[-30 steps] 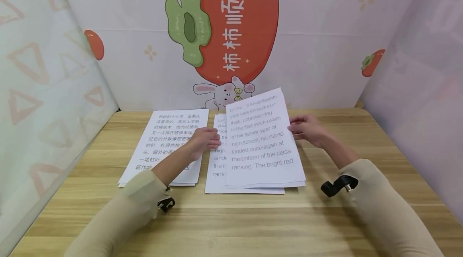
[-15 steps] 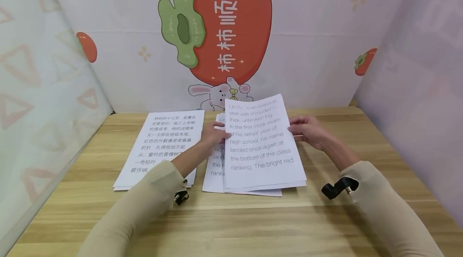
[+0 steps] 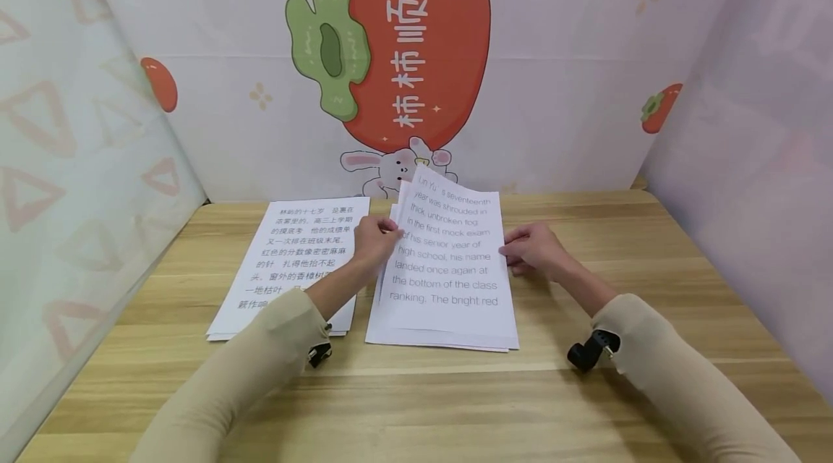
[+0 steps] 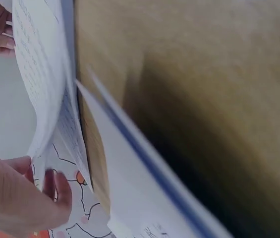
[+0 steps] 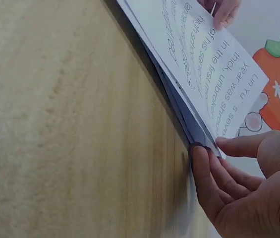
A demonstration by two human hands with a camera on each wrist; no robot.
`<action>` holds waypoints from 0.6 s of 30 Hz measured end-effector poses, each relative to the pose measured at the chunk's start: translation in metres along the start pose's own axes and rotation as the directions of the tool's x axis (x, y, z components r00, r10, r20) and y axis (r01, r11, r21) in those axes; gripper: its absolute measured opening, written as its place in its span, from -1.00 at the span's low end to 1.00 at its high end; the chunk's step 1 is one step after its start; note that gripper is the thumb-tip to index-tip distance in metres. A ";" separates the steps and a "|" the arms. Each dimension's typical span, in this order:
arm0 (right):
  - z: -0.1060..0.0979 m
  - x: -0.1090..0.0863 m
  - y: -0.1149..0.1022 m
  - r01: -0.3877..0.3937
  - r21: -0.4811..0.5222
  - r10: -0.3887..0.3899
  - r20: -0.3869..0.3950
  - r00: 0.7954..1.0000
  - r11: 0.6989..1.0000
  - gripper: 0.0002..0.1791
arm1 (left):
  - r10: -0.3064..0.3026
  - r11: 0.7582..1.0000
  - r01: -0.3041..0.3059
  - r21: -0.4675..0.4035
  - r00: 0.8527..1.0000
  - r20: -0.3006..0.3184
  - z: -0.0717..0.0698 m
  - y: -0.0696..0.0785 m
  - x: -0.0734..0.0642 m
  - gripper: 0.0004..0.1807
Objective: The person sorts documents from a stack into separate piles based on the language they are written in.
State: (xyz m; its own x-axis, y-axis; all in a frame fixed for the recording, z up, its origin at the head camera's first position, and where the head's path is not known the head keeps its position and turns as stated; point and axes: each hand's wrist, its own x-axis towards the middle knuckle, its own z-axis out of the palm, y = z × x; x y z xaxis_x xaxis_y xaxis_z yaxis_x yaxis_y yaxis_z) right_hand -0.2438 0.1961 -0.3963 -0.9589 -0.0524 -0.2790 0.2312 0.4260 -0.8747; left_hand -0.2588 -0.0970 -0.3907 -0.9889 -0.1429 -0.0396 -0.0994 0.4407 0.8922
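A sheet of paper (image 3: 445,260) printed in English is raised and curved at its far end, over further sheets. My left hand (image 3: 374,240) pinches its left edge between thumb and fingers, as the left wrist view also shows. On the opposite edge, my right hand (image 3: 535,253) has its thumb (image 5: 239,146) on top and its fingers curled beneath the sheets. How many sheets each hand holds cannot be told. To the left lies a stack of paper (image 3: 299,260) printed in Chinese, partly covered by my left forearm.
Both stacks lie on a wooden table (image 3: 416,405). A white cloth backdrop (image 3: 560,87) with a large red persimmon print (image 3: 442,29) stands at the table's far edge. Cloth walls rise on the left and right. Black camera mounts (image 3: 588,351) sit on both wrists.
The lifted English sheets have shifted left and now lie nearly lined up over the ones below. My left hand has come rightward to their left edge; my right hand has moved slightly left.
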 end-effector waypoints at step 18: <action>-0.048 -0.006 0.008 0.032 0.165 -0.022 -0.061 0.998 0.986 -0.53 | -0.047 0.962 0.069 -0.263 0.995 0.088 0.037 0.027 -0.007 -0.87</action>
State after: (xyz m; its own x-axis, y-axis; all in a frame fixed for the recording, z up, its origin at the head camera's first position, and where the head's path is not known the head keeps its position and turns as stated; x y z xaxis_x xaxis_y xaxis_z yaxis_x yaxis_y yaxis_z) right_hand -0.2439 0.2429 -0.3824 -0.9720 -0.0064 -0.2350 0.2246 0.2689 -0.9366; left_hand -0.2588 -0.0517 -0.3832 -0.9891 -0.0846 -0.1208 -0.1345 0.1807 0.9743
